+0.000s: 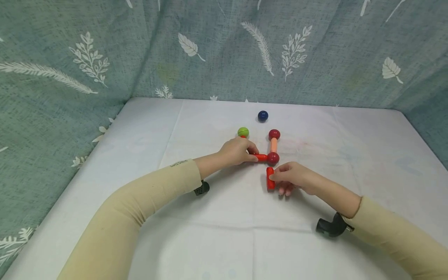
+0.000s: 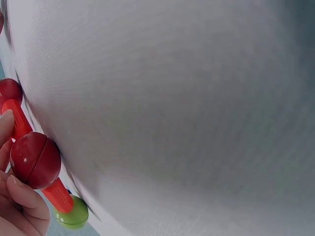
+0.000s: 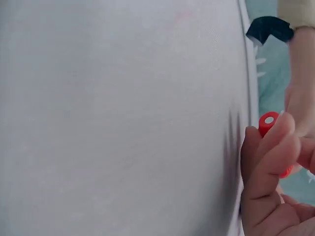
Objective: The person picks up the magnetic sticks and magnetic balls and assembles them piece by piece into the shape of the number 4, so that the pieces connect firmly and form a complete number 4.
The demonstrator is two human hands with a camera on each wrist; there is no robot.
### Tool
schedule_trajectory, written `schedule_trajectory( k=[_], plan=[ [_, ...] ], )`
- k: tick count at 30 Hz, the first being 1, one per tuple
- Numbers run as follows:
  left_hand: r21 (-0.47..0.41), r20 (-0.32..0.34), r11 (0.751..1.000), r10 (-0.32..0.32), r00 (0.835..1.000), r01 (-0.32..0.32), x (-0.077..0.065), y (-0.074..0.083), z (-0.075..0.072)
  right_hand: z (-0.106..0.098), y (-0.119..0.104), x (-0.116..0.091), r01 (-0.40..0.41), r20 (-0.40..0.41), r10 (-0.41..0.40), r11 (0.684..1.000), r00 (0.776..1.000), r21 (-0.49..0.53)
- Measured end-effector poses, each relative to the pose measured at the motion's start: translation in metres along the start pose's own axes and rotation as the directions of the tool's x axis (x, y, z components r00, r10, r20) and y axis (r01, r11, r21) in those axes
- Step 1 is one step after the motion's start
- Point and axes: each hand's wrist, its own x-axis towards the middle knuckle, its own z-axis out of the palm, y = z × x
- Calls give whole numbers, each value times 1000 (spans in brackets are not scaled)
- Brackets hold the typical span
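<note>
In the head view a stick-and-ball frame lies on the white cloth. My left hand point(image 1: 238, 151) pinches its short red rod point(image 1: 260, 157), which ends in a dark red ball point(image 1: 273, 158). Another dark red ball point(image 2: 35, 160) sits under this hand, hidden from the head view. A second red rod point(image 2: 58, 195) joins that ball to a green ball point(image 1: 243, 132). From the right-hand ball, a peach rod point(image 1: 273, 145) runs back to a further dark red ball point(image 1: 274, 134). My right hand point(image 1: 294, 178) pinches a loose red rod point(image 1: 270, 179) just in front of the frame; its end hole point(image 3: 269, 120) shows.
A dark blue ball point(image 1: 263, 116) lies apart near the far side of the white-covered table point(image 1: 210, 241). Green-blue leaf-patterned cloth point(image 1: 224, 50) rises behind and at the sides. Black wrist cameras point(image 1: 330, 226) hang under both sleeves.
</note>
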Motion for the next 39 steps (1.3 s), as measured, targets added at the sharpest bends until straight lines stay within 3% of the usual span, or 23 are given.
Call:
schedule_trajectory(
  k=[4,10,39],
  plan=[
    [-3,-3,1000,2,1000,-2,0,-1,0,-5,5,2,-18,65,10,991,998,131],
    [-1,-3,1000,12,1000,-12,0,0,0,-10,9,8,-50,111,26,975,994,219],
    [5,8,1000,3,1000,-3,0,0,-1,-19,6,14,-85,107,64,976,992,202]
  ],
)
